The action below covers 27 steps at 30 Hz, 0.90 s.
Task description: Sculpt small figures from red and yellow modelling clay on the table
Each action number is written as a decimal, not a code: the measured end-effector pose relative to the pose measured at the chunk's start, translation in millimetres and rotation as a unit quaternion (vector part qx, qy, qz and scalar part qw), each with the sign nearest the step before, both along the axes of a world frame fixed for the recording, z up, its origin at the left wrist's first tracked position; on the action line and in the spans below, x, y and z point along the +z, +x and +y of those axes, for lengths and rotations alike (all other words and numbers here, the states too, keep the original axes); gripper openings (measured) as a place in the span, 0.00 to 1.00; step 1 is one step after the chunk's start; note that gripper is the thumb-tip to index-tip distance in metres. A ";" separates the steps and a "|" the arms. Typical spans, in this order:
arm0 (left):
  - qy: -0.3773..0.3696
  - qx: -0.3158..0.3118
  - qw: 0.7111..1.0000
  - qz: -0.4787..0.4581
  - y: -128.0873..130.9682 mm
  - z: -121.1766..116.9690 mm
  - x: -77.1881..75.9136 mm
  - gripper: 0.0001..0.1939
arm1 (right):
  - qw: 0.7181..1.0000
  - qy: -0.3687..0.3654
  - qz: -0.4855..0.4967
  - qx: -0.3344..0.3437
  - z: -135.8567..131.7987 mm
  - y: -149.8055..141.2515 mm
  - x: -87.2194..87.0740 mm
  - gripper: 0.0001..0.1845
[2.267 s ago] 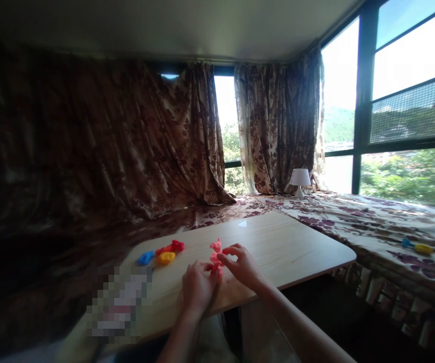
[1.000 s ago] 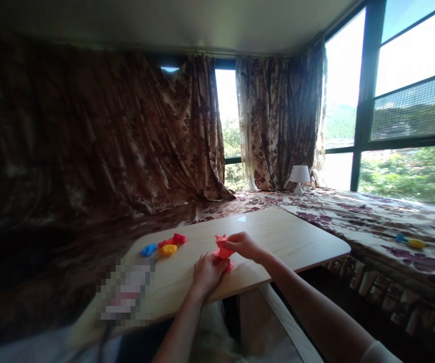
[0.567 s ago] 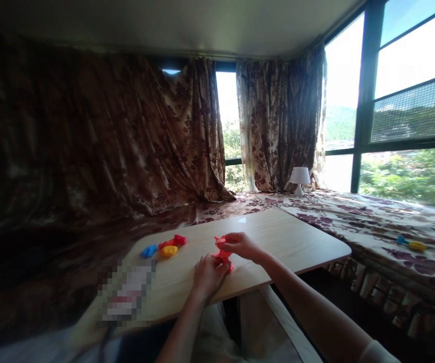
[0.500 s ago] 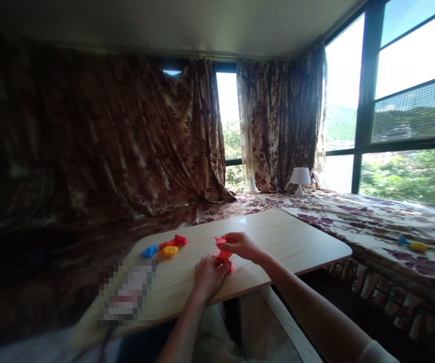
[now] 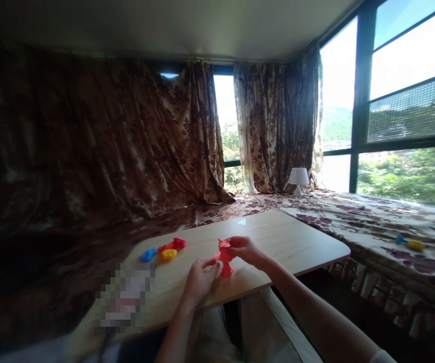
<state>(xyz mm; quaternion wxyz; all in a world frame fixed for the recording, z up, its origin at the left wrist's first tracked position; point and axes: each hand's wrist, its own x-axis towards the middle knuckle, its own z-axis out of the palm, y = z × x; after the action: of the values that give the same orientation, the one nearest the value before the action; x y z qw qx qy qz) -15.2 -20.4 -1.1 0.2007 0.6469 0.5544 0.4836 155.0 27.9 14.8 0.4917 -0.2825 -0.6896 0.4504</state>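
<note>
A coral-red figure (image 5: pixel 225 258) with a pointed, ear-like top and a flared foot stands upright over the table (image 5: pixel 278 247). Its material and exact kind I cannot make out. My right hand (image 5: pixel 245 249) pinches the figure's upper right side between thumb and fingers. At its lower left, my left hand (image 5: pixel 201 278) has bent fingers with the tips on the small part jutting out there. The foot shows free of both hands. To the left on the table lie a blue piece (image 5: pixel 148 255), a yellow piece (image 5: pixel 168 255) and a red piece (image 5: pixel 175 244), close together.
A pixelated flat object (image 5: pixel 126 295) lies at the table's left front. On the flower-patterned cover to the right are a blue-and-yellow item (image 5: pixel 415 244) and, farther back, a white lamp (image 5: pixel 298 179). Patterned curtains (image 5: pixel 187 131) hang behind. My legs are beneath the table's front edge.
My left hand has drawn back to the left and down from the figure's middle, so its lower stem and foot now show. My right hand has kept its hold, shifting slightly down.
</note>
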 end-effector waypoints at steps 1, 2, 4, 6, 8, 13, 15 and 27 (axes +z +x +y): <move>0.025 0.012 1.000 -0.008 -2.3 0.8 1.8 0.14 | 1.000 -0.003 0.003 0.006 1.7 0.1 -0.8 0.16; 0.051 0.032 0.998 -0.010 -3.3 2.0 3.9 0.14 | 1.000 -0.006 0.005 0.009 3.3 0.2 -1.7 0.16; 0.091 0.050 0.995 -0.001 -0.7 5.2 8.3 0.13 | 1.000 -0.007 0.007 0.012 6.3 0.1 -3.6 0.17; 0.114 0.038 0.993 0.016 6.1 8.8 11.4 0.12 | 1.000 -0.002 0.009 0.011 9.4 -0.4 -5.8 0.17; 0.130 0.030 0.990 0.037 13.4 11.8 12.4 0.12 | 1.000 0.014 0.008 0.006 13.0 -1.8 -8.6 0.17; 0.144 0.034 0.988 0.054 19.8 12.1 11.4 0.10 | 0.998 0.063 -0.007 -0.011 18.4 -2.4 -11.3 0.13; 0.129 0.024 0.991 0.033 18.4 10.6 12.2 0.10 | 0.998 0.056 -0.020 -0.008 16.0 3.4 -7.9 0.18; 0.061 -0.027 0.995 -0.078 10.0 14.4 8.8 0.15 | 0.937 0.090 -0.301 -0.156 -25.3 23.7 -11.8 0.10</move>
<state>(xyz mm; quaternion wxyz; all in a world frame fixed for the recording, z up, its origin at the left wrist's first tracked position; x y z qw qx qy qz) -5.3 -6.0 7.7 0.2166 0.6330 0.4893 0.5595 178.7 2.6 3.0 0.3483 -0.4634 -0.7903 0.1985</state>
